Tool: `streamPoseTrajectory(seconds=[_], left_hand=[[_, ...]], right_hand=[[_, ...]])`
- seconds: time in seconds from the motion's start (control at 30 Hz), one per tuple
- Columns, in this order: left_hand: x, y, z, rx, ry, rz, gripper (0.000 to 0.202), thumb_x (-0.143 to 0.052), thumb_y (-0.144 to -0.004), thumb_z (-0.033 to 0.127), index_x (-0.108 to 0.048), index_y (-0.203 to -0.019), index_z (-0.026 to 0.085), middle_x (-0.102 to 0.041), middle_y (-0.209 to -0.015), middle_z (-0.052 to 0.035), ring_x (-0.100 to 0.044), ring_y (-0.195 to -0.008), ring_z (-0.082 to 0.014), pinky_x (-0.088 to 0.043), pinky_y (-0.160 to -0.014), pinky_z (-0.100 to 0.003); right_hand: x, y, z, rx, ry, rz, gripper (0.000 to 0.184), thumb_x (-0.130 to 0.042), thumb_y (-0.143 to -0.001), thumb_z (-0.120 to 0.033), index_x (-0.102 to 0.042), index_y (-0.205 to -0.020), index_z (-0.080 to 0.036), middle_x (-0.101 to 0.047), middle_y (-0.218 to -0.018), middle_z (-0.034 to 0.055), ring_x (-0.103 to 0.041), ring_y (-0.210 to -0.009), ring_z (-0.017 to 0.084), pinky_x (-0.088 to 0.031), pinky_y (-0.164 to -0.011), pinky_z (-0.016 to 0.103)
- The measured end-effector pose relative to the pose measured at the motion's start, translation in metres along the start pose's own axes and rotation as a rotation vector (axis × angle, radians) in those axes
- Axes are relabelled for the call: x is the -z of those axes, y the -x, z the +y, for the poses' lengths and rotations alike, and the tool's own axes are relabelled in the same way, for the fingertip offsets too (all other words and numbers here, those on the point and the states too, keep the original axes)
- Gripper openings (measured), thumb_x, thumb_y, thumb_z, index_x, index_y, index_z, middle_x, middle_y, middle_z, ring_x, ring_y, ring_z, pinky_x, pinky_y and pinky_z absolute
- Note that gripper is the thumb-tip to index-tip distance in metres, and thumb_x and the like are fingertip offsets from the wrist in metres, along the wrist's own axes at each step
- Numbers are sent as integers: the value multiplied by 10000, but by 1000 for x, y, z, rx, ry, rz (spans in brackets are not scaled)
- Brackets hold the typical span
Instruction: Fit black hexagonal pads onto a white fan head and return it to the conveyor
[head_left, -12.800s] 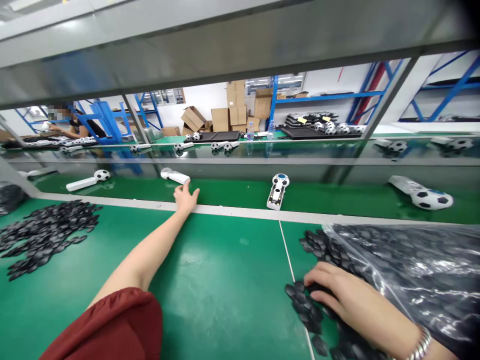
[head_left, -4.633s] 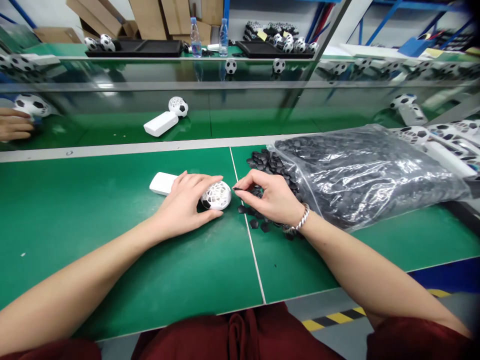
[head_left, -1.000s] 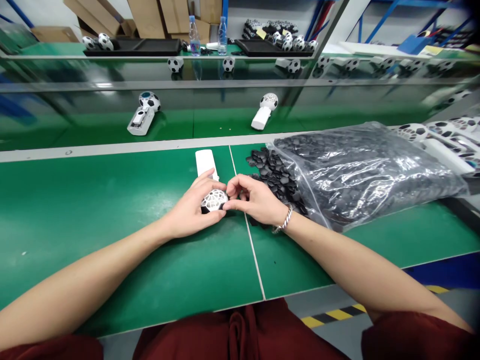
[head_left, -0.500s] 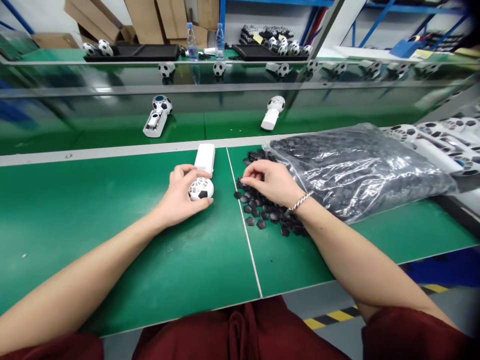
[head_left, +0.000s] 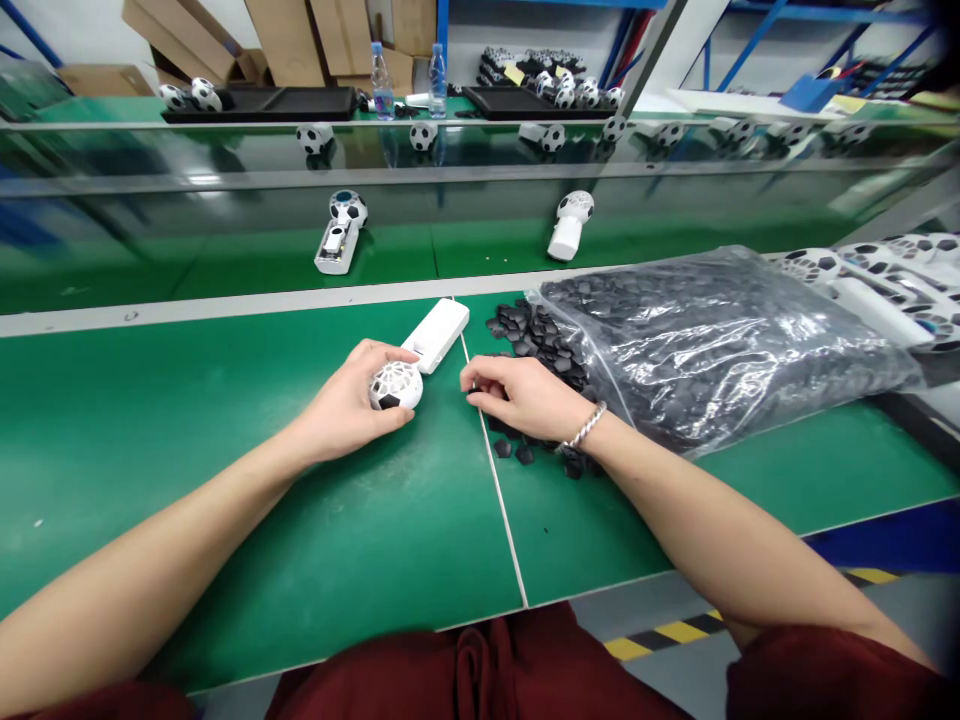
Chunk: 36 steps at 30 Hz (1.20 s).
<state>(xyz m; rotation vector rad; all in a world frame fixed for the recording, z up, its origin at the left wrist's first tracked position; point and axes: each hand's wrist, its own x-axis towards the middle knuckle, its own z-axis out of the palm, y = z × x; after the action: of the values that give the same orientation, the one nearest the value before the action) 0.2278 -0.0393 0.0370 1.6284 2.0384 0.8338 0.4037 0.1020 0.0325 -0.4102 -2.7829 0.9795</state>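
Green matting covers the bench, where the left hand (head_left: 346, 408) cups a white lattice-ball gadget (head_left: 409, 366); the right hand (head_left: 523, 396) pinches a small black plastic piece (head_left: 471, 391) and should seat it squarely.

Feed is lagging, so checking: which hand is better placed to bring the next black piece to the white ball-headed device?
Right, probably. The right hand rests on the loose black plastic pieces, while the left hand grips the white ball-headed device, steadying it.
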Motion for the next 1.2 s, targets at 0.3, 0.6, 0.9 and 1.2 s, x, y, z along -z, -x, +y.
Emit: streamPoseTrajectory(seconds=[0.3, 0.6, 0.9, 1.2], left_hand=[[-2, 5, 3, -178, 75, -194, 478, -583, -668, 171, -452, -1121, 249, -454, -1159, -31, -471, -1074, -213, -371, -959, -382], [-11, 11, 10, -131, -1, -75, 450, -618, -727, 322, -456, -1138, 237, -455, -1141, -60, -430, -1106, -233, -358, -958, -402], [-16, 10, 14, -124, 16, -55, 419, -585, -694, 218, -466, -1096, 204, -466, -1100, -59, -456, -1065, -220, -374, -940, -384], [-18, 9, 12, -164, 36, -27, 404, -595, -694, 212, -474, -1079, 200, -465, -1073, -55, -460, -1043, -206, -376, -929, -368]], right_hand=[[-7, -1, -2, 138, -400, 136, 112, -635, -762, -230, -670, -849, -169, -631, -795, 14, -565, -736, 116, -464, -719, 263], [-13, 0, -7, 164, -279, 235, 76, -619, -774, -159, -668, -832, -159, -677, -814, 13, -609, -747, 106, -472, -727, 223], [-17, -2, -3, 383, -58, 194, 74, -607, -793, -167, -669, -833, -166, -660, -795, 29, -566, -795, 147, -464, -741, 286], [-21, -7, 0, 440, -132, 220, 29, -644, -763, -163, -645, -791, -165, -662, -765, 9, -542, -747, 135, -447, -704, 269]])
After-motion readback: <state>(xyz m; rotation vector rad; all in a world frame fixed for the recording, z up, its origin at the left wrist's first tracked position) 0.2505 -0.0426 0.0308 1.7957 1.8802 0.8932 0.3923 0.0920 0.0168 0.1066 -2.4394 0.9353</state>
